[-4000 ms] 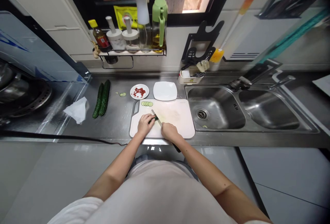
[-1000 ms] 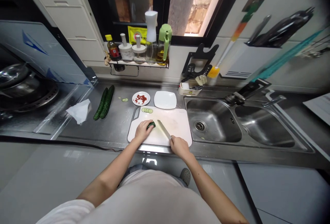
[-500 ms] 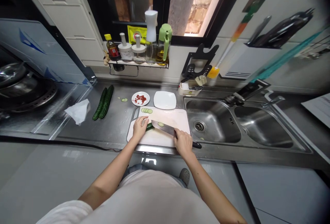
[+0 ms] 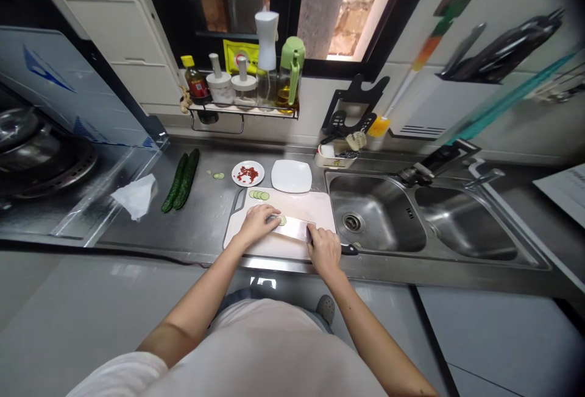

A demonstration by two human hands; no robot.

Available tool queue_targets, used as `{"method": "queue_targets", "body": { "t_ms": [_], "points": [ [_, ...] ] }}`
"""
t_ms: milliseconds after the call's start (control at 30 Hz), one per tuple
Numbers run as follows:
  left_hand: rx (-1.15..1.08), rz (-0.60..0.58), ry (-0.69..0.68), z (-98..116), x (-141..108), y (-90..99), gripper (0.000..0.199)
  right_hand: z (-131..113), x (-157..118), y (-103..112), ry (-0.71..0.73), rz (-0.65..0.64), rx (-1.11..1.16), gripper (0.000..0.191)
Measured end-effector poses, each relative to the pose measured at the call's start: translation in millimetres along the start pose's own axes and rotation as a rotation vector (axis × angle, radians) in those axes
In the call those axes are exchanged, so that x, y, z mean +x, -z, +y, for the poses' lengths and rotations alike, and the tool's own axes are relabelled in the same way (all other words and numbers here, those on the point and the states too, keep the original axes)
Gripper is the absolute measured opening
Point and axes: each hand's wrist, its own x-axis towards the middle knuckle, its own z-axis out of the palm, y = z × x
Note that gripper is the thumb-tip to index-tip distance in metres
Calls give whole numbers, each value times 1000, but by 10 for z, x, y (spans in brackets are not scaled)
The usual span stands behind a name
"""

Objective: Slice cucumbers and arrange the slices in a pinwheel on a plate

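Observation:
My right hand (image 4: 325, 251) is wrapped round the handle of a broad knife (image 4: 296, 228), whose blade points left over the white cutting board (image 4: 301, 202). A cucumber slice (image 4: 282, 220) lies against the blade. My left hand (image 4: 259, 224) is at the blade's left end, its fingertips by the slice; whether they pinch it is too small to tell. The cut cucumber piece is hidden by this hand. Several cucumber slices (image 4: 259, 195) lie in an overlapping row at the board's top left. Another black handle (image 4: 350, 249) sticks out at the board's right edge.
Two whole cucumbers (image 4: 181, 181) and a white cloth (image 4: 136, 196) lie left of the board. Behind it stand a plate of red pieces (image 4: 248, 173) and a square white plate (image 4: 291, 176). The double sink (image 4: 375, 214) is on the right, a bottle rack (image 4: 244, 108) above.
My left hand has moved right, from the cucumber piece to the slice on the blade. The blade is turned flatter and shines more. My right hand keeps its grip.

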Motion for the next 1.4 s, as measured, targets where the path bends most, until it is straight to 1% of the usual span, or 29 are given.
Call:
{"method": "queue_targets", "body": {
  "t_ms": [100, 267, 333, 433, 567, 733, 800, 867, 1000, 1133, 1267, 1400],
  "points": [
    [-14, -51, -11, 28, 18, -22, 21, 17, -6, -18, -3, -8, -3, 46],
    [-104, 1, -16, 35, 47, -104, 13, 43, -25, -58, -24, -28, -4, 46],
    [-146, 33, 22, 28, 68, -141, 11, 55, -32, -74, -39, -39, -2, 46],
    [-214, 96, 142, -22, 102, -185, 13, 90, -35, -103, -69, -46, 2, 45],
    [-257, 179, 306, -206, 161, -222, 15, 170, -35, -163, -108, -35, 10, 42],
    [-191, 287, 449, -510, 311, -272, 12, 248, -51, -224, -143, -22, 27, 42],
    [-154, 300, 487, -592, 394, -296, 13, 258, -60, -230, -154, -22, 33, 42],
    [-128, 289, 515, -642, 484, -315, 14, 260, -69, -231, -154, -22, 39, 42],
    [-84, 246, 536, -692, 651, -333, 15, 263, -80, -238, -152, -19, 50, 41],
    [-3, 208, 519, -728, 762, -334, 14, 263, -80, -247, -163, -17, 76, 41],
    [104, 174, 471, -746, 799, -336, 16, 254, -74, -248, -157, -16, 93, 41],
    [155, 129, 394, -763, 773, -328, 19, 252, -66, -247, -158, -18, 98, 40]
  ]
}}
